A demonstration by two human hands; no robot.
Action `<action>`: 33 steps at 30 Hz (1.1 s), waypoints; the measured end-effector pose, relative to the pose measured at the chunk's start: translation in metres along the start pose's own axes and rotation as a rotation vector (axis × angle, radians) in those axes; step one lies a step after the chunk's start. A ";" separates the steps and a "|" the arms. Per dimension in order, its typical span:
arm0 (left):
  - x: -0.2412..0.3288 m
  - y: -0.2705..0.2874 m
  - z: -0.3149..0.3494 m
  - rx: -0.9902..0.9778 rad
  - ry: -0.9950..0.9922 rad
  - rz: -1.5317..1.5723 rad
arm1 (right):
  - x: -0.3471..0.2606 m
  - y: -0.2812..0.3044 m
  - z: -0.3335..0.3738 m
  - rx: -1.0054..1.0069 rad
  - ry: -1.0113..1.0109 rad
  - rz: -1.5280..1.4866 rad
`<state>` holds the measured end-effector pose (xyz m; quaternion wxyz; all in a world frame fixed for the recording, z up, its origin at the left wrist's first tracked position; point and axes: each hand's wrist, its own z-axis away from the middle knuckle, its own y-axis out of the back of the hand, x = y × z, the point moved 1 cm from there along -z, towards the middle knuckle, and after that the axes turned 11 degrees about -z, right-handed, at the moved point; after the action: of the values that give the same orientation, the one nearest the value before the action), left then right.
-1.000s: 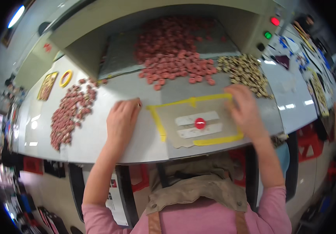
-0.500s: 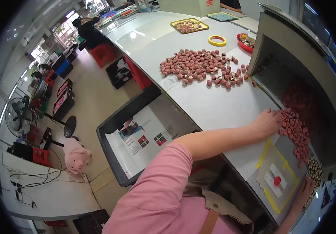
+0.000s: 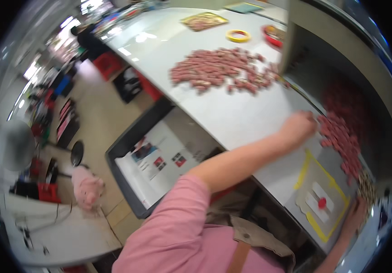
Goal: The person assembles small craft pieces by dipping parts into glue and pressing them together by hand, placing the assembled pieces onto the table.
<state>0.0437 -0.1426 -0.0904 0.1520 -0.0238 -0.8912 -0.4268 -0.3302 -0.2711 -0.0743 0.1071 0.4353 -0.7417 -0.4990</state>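
My left hand (image 3: 297, 126) is at the near edge of a heap of small pink cup-shaped pieces (image 3: 344, 148). Its fingers are bent together, and motion blur hides whatever they may hold. Low at the right, my right hand (image 3: 356, 213) lies beside a pile of small dark and cream pieces (image 3: 366, 189); its fingers are too blurred to read. Between my hands, a grey sheet edged with yellow tape (image 3: 303, 175) is on the table, with a white strip and a red round knob (image 3: 322, 203) on it. Farther off lies a wide pile of rounded pink pieces (image 3: 209, 68).
A grey box-like hood (image 3: 341, 34) stands over the right side of the table. Toward the back are a yellow tape roll (image 3: 238, 36), a red bowl (image 3: 271, 36) and a yellow-rimmed tray (image 3: 204, 21). A black bin (image 3: 116, 161) with printed sheets sits against the table's left edge.
The whole view has shifted and blurred. My left hand has drawn slightly back from the heap of pink pieces. My right hand stays by the dark and cream pile.
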 end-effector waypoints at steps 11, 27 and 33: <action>0.004 0.050 -0.006 -0.152 0.149 0.182 | -0.047 0.020 -0.012 0.058 -0.140 -0.221; 0.049 0.020 0.010 0.056 -0.234 0.061 | -0.044 0.017 -0.006 -0.035 -0.023 -0.276; 0.040 0.018 0.013 -0.085 -0.139 0.068 | -0.071 0.045 0.026 -0.186 -0.121 -0.442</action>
<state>0.0051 -0.1253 -0.0727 0.1029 -0.0903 -0.8793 -0.4561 -0.3273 -0.1955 -0.0301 -0.0097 0.5448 -0.5843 -0.6014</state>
